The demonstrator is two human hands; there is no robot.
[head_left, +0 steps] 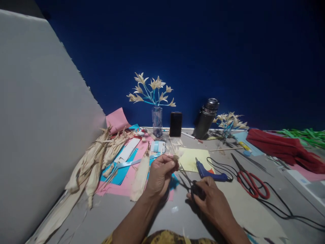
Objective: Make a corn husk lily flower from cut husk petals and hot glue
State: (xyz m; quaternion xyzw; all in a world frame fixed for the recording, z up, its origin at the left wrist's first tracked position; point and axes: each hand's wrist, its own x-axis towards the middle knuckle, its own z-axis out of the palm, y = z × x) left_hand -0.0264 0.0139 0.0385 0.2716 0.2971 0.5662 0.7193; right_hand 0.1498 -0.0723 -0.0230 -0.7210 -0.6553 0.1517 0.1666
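Near the middle of the table my left hand (164,171) pinches a small pale husk flower piece (178,154), with a thin stick (171,141) rising behind it. My right hand (209,196) is closed round the handles of small black scissors (187,178), whose blades point up and left to just beside my left fingertips. A blue glue gun (210,173) with a black cord lies beyond my right hand, partly on a yellow paper sheet (190,156). A long corn husk (142,176) lies left of my left hand.
Dried husks (98,166) heap at the left over pink and blue paper. Red-handled scissors (250,183) lie right. A glass vase (157,122) of husk flowers, a phone (175,124) and a dark flask (207,118) stand along the blue wall. Red cloth (281,147) lies far right.
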